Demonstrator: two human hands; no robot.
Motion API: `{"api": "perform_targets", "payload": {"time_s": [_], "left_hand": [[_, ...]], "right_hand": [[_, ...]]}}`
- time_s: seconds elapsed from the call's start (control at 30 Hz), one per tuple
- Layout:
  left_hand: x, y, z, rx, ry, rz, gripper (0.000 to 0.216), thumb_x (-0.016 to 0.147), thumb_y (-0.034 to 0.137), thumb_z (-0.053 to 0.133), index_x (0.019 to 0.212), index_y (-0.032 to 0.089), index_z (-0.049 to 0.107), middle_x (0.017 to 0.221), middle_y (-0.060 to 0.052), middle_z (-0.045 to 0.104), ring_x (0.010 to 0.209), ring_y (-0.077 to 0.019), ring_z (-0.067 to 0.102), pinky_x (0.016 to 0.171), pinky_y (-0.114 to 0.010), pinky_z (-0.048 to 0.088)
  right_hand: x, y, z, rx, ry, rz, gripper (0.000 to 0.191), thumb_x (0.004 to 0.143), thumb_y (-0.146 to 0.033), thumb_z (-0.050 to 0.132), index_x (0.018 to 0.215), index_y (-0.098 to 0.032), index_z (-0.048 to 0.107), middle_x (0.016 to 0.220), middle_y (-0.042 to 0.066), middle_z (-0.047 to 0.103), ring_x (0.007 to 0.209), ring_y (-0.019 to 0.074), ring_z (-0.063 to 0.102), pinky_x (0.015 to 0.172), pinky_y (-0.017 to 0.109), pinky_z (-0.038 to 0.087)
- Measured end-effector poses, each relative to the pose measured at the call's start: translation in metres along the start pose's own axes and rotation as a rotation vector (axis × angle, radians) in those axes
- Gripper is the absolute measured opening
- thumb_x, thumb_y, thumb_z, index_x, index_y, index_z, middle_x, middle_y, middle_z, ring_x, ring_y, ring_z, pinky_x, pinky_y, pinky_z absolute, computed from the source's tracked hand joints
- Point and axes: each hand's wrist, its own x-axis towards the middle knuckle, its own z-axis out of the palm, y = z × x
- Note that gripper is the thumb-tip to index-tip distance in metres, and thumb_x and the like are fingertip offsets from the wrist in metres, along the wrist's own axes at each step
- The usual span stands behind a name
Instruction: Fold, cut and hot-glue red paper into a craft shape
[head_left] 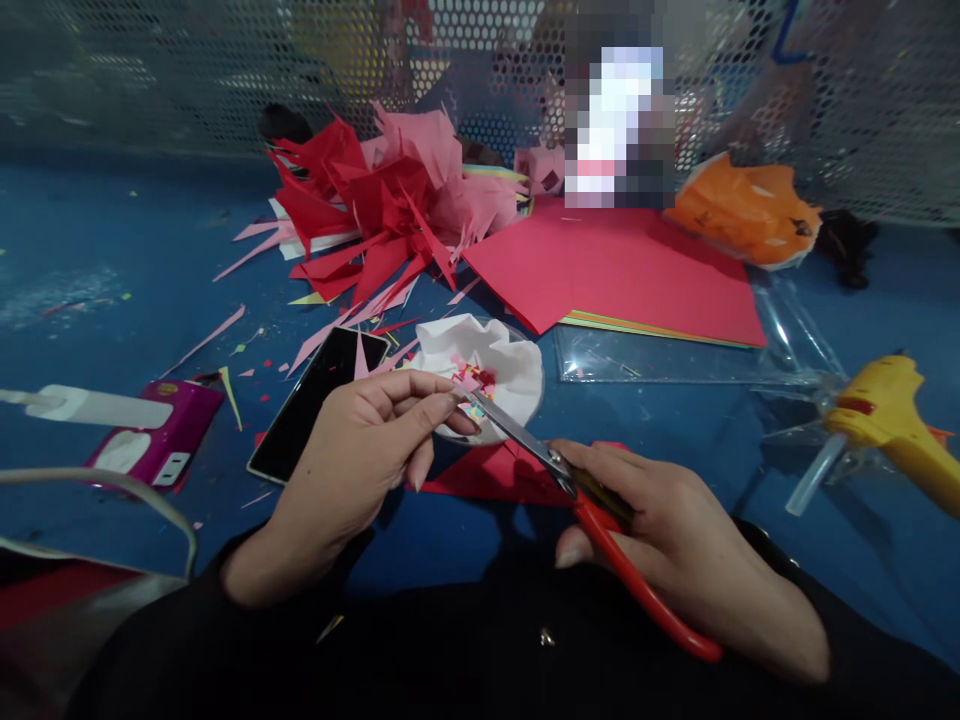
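My right hand (667, 530) grips scissors (525, 435) with red handles, and their blades point left and away from me. In a pinch at the blade tips, my left hand (382, 425) holds a small pink piece of paper (468, 384), partly hidden by the fingers. Just beneath the fingertips and blades is a bowl lined with crumpled white paper (517, 370), with tiny red, pink and coloured paper bits (484, 376) inside. A red sheet (495, 475) lies on the blue table below the scissors, partly covered by them.
Red and pink paper scraps (405, 190) are heaped at the back left. Behind the bowl lies a stack of red sheets (637, 265) beside an orange bag (746, 210). A phone (315, 400) and a purple power strip (157, 430) sit left; a yellow glue gun (885, 405) lies right.
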Motion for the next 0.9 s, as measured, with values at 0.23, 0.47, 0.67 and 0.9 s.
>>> {"api": "perform_targets", "payload": {"time_s": [0.23, 0.47, 0.67, 0.9], "left_hand": [[0.0007, 0.0001, 0.0002, 0.018, -0.014, -0.012, 0.009, 0.088, 0.02, 0.064, 0.088, 0.013, 0.07, 0.05, 0.003, 0.062, 0.031, -0.0006, 0.04, 0.036, -0.012, 0.023], [-0.0018, 0.0024, 0.0007, 0.045, -0.018, -0.004, 0.011, 0.089, 0.021, 0.063, 0.087, 0.013, 0.07, 0.036, 0.007, 0.049, 0.031, -0.0024, 0.037, 0.038, -0.013, 0.024], [0.0003, -0.0014, -0.0008, 0.038, -0.025, -0.008, 0.013, 0.089, 0.026, 0.066, 0.087, 0.014, 0.07, 0.043, 0.006, 0.054, 0.033, -0.0018, 0.038, 0.04, -0.015, 0.025], [-0.0004, 0.0006, 0.0004, 0.049, -0.032, 0.0, 0.016, 0.09, 0.028, 0.065, 0.083, 0.015, 0.071, 0.039, 0.006, 0.051, 0.033, -0.0026, 0.037, 0.04, -0.016, 0.024]], "right_hand": [[-0.0014, 0.0023, 0.001, -0.013, 0.011, -0.022, 0.035, 0.091, -0.06, 0.058, 0.094, -0.025, 0.062, 0.079, -0.003, 0.071, 0.07, 0.0165, 0.064, 0.061, 0.026, 0.044], [-0.0017, 0.0026, 0.0011, -0.011, 0.016, -0.02, 0.031, 0.091, -0.056, 0.062, 0.09, -0.025, 0.063, 0.078, -0.004, 0.071, 0.069, 0.0158, 0.065, 0.061, 0.025, 0.046], [-0.0025, 0.0041, 0.0029, -0.018, 0.04, -0.025, 0.03, 0.091, -0.056, 0.062, 0.094, -0.026, 0.066, 0.081, -0.003, 0.073, 0.069, 0.0162, 0.067, 0.062, 0.025, 0.048], [-0.0009, 0.0025, -0.0001, 0.007, 0.006, -0.001, 0.029, 0.091, -0.053, 0.062, 0.093, -0.025, 0.067, 0.083, -0.002, 0.075, 0.07, 0.016, 0.068, 0.063, 0.025, 0.05]]}}
